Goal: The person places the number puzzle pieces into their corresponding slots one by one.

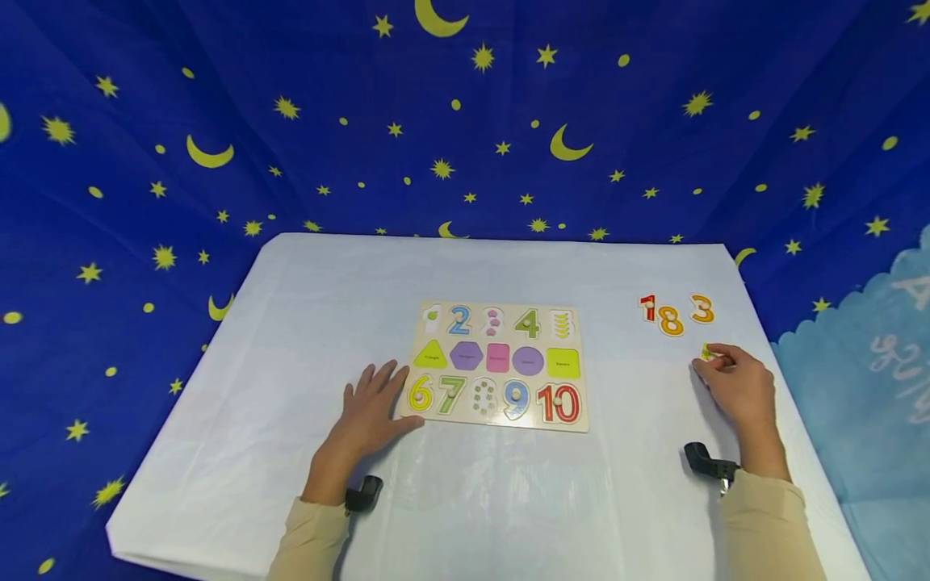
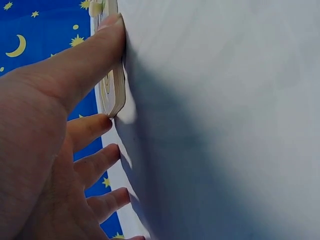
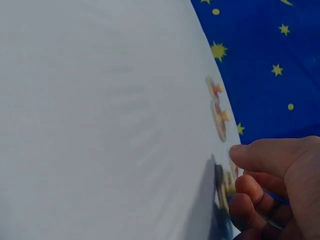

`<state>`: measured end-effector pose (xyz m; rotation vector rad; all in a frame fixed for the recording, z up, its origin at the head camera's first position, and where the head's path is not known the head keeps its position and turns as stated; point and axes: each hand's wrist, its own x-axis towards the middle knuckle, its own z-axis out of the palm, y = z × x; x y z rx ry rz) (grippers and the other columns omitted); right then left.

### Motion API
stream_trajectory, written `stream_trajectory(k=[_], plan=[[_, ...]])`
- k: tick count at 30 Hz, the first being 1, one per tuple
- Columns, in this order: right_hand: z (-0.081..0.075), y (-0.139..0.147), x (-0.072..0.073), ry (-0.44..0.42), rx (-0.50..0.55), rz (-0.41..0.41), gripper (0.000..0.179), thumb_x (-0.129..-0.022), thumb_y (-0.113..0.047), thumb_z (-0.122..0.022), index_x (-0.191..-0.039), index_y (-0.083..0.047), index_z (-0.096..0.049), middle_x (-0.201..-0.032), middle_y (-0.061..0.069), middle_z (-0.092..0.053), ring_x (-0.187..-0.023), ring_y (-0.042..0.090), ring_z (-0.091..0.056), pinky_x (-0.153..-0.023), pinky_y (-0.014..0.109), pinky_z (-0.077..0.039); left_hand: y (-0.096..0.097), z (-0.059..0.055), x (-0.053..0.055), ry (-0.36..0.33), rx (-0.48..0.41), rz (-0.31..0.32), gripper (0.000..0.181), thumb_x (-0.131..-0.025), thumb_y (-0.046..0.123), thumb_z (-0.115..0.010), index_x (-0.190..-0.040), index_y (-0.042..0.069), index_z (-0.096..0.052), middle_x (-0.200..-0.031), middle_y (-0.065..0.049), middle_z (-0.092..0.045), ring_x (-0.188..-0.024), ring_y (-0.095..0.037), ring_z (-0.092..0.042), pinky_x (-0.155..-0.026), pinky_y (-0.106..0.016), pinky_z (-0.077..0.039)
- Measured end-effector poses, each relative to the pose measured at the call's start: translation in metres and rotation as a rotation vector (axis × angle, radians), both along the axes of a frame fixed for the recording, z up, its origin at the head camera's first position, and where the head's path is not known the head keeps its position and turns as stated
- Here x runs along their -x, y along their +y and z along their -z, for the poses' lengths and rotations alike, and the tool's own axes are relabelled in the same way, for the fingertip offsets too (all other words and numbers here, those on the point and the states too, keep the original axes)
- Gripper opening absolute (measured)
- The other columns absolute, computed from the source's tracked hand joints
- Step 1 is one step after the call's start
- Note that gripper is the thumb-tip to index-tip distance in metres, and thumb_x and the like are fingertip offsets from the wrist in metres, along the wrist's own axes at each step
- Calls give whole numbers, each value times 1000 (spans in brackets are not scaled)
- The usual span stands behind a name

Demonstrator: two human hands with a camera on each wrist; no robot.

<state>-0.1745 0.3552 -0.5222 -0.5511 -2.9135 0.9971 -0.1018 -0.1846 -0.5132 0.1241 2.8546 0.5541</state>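
Note:
My right hand (image 1: 741,383) is at the right side of the table, with the thumb and curled fingertips gripping a small yellow-green puzzle piece (image 1: 705,352), mostly covered by the fingers. My left hand (image 1: 369,411) lies spread at the left edge of a wooden number puzzle board (image 1: 501,424). Its thumb touches the board's near corner, and the other fingers are stretched out beside it. The board holds the knobbed numbers 2, 4, 6, 7, 9 and 10. Picture recesses show where 1, 3, 5 and 8 fit.
Loose number pieces lie beyond the right hand: a red 1 (image 1: 648,307), an orange 8 (image 1: 671,321) and an orange 3 (image 1: 701,308). A white cloth (image 1: 508,500) covers the table. Blue star-and-moon fabric (image 1: 508,97) hangs behind it.

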Motion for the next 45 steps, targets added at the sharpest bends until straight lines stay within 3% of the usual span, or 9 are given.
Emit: stream_trajectory(k=[11,20,28,45], plan=[[4,9,3,-61,14,34,54,-93,-32,-60,-129,7,-53,-96,18,-55,-85,31,-48,-64,35,-34,2,-3,-1,-10,-1,-7,93,-78,52,-73,-151,12,-32,-156,-15,-22,-142,-43,-6,-106,-69,-4],[10,17,4,-62,42,103,44,-93,-27,-59,-124,4,-60,-97,16,-58,-83,27,-48,-62,33,-35,3,-2,3,-14,3,-5,94,-78,54,-73,-152,14,-30,-157,-13,-20,-143,-41,-5,-107,-67,-3],[14,16,7,-42,49,104,43,-94,-29,-57,-123,2,-62,-97,15,-58,-85,26,-48,-65,32,-35,2,-1,2,-14,12,-13,94,-78,53,-74,-152,13,-31,-157,-14,-21,-143,-42,-5,-106,-68,-4],[4,6,5,-57,96,133,46,-93,-34,-58,-127,-3,-61,-102,14,-58,-88,25,-48,-62,30,-37,1,-4,4,-22,31,-2,95,-77,54,-73,-151,13,-31,-156,-14,-22,-143,-42,-7,-105,-69,-6]])
